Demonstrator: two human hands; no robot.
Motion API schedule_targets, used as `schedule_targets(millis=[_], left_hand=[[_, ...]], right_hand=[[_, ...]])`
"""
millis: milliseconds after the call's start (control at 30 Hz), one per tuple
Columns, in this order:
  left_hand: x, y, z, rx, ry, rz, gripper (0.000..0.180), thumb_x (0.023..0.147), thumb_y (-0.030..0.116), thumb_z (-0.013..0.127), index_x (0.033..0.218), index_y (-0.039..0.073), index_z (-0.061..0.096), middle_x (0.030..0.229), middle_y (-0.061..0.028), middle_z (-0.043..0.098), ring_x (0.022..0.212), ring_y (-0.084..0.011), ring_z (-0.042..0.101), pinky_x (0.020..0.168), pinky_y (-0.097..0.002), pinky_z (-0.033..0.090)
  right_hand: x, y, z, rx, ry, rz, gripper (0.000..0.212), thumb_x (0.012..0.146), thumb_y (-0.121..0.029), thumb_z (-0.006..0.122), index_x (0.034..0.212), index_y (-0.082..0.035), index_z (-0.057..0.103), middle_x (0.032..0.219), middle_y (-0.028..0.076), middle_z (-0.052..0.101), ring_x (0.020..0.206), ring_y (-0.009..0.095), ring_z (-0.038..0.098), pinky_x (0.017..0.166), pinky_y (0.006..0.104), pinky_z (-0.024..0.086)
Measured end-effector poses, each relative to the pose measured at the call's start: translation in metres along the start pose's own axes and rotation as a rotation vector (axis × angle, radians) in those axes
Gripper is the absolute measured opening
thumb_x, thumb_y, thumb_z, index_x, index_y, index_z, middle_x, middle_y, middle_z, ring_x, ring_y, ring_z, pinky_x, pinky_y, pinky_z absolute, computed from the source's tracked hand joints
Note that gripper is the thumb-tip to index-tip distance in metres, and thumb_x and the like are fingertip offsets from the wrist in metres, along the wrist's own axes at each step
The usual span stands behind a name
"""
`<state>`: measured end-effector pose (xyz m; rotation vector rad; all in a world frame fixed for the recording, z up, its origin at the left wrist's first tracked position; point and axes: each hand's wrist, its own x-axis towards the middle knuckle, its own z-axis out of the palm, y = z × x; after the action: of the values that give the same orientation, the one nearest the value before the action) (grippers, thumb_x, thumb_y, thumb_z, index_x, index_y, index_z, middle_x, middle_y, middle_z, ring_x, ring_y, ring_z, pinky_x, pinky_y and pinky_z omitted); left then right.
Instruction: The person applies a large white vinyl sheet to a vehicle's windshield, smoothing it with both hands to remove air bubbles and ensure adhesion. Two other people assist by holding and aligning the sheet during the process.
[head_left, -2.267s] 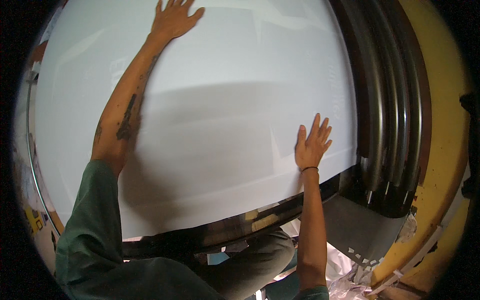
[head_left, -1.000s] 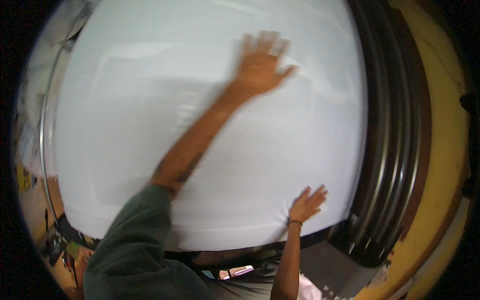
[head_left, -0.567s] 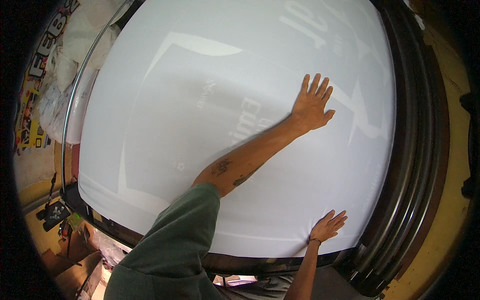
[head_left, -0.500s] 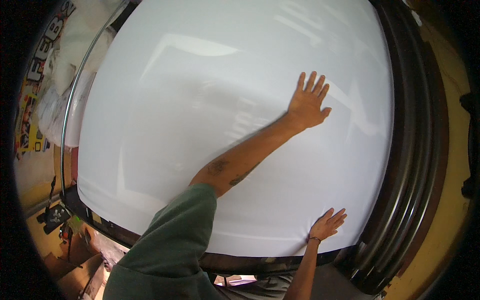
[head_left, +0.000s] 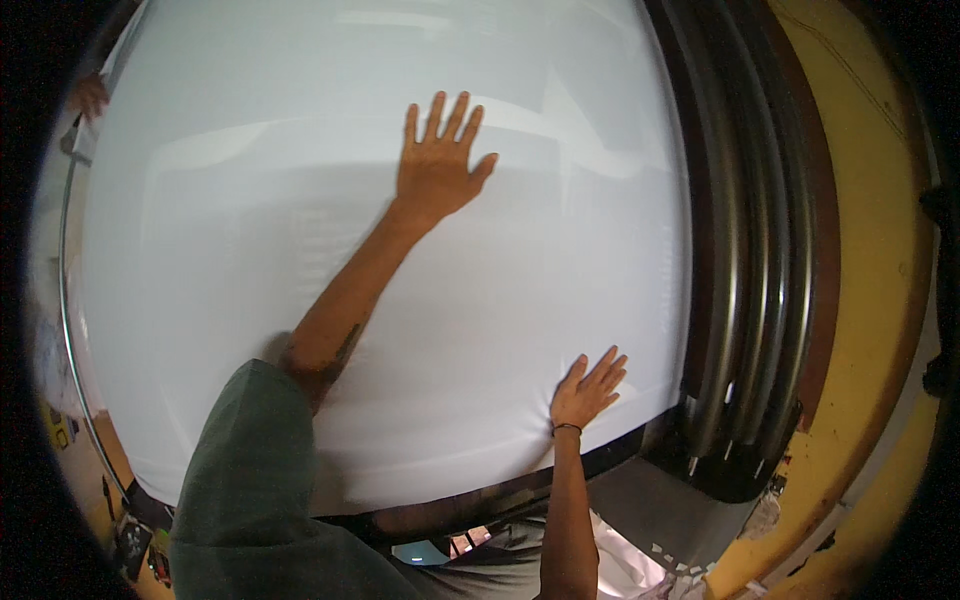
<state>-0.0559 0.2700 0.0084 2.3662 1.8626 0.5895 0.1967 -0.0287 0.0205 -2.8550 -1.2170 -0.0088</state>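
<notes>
A broad, smooth white sheet (head_left: 480, 300) fills most of the view, with pale reflections on its surface. My left hand (head_left: 436, 165) lies palm down on the upper middle of it, fingers spread, the arm in a dark green sleeve. Lower and to the right, my right hand (head_left: 588, 393), with a thin dark band at the wrist, rests flat near the sheet's near right corner, fingers stretched out. Small creases run in the sheet beside that hand. Neither hand holds anything.
Long dark shiny rollers (head_left: 765, 270) run along the sheet's right side, with a yellow wall (head_left: 870, 250) beyond. A thin metal rod (head_left: 66, 290) curves along the left. Another person's hand (head_left: 90, 97) is at the far left edge. A dark bar (head_left: 460, 511) borders the near side.
The view has shifted to the right. My left hand has slid leftward across the sheet, away from the rollers. My right hand stays near the corner. Another person's hand has appeared at far left.
</notes>
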Motion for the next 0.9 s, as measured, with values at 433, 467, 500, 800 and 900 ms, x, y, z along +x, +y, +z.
schedule_targets(millis=[433, 467, 500, 800, 900], left_hand=[[-0.006, 0.028, -0.006, -0.039, -0.091, 0.076, 0.072, 0.103, 0.054, 0.044, 0.16, 0.014, 0.03, 0.169, -0.0076, 0.021, 0.157, -0.0288, 0.013, 0.127, -0.0511, 0.007], [-0.007, 0.028, -0.002, -0.036, -0.131, 0.074, 0.071, 0.103, 0.055, 0.042, 0.16, 0.013, 0.032, 0.168, -0.0071, 0.023, 0.156, -0.0286, 0.014, 0.127, -0.0502, 0.008], [-0.007, 0.027, 0.001, -0.029, -0.114, 0.074, 0.07, 0.103, 0.054, 0.042, 0.16, 0.013, 0.031, 0.169, -0.0066, 0.022, 0.157, -0.0279, 0.012, 0.127, -0.05, 0.007], [-0.008, 0.03, 0.0, -0.024, -0.106, 0.087, 0.071, 0.103, 0.053, 0.045, 0.16, 0.014, 0.029, 0.169, -0.0075, 0.02, 0.156, -0.0293, 0.014, 0.126, -0.0535, 0.009], [-0.007, 0.03, -0.001, -0.039, -0.081, 0.083, 0.069, 0.104, 0.053, 0.043, 0.159, 0.013, 0.032, 0.169, -0.0061, 0.021, 0.157, -0.0283, 0.012, 0.127, -0.0516, 0.008]], right_hand=[[0.001, -0.006, -0.004, 0.027, -0.02, 0.01, 0.072, 0.105, -0.053, 0.036, 0.163, -0.013, 0.019, 0.169, 0.02, 0.012, 0.155, 0.042, 0.01, 0.121, 0.0633, 0.007], [0.001, -0.006, -0.005, 0.029, -0.037, 0.017, 0.072, 0.105, -0.053, 0.036, 0.163, -0.013, 0.019, 0.169, 0.02, 0.012, 0.155, 0.042, 0.01, 0.121, 0.0633, 0.007], [0.002, -0.005, -0.006, 0.027, -0.043, 0.023, 0.073, 0.105, -0.054, 0.036, 0.163, -0.012, 0.019, 0.169, 0.019, 0.011, 0.156, 0.041, 0.009, 0.121, 0.0631, 0.006], [0.003, -0.009, -0.012, 0.057, -0.071, 0.035, 0.075, 0.103, -0.05, 0.041, 0.162, -0.01, 0.019, 0.169, 0.021, 0.01, 0.155, 0.042, 0.007, 0.122, 0.0637, 0.004], [0.004, -0.009, -0.012, 0.056, -0.077, 0.031, 0.075, 0.102, -0.05, 0.041, 0.162, -0.01, 0.019, 0.169, 0.021, 0.01, 0.156, 0.042, 0.007, 0.122, 0.0636, 0.004]])
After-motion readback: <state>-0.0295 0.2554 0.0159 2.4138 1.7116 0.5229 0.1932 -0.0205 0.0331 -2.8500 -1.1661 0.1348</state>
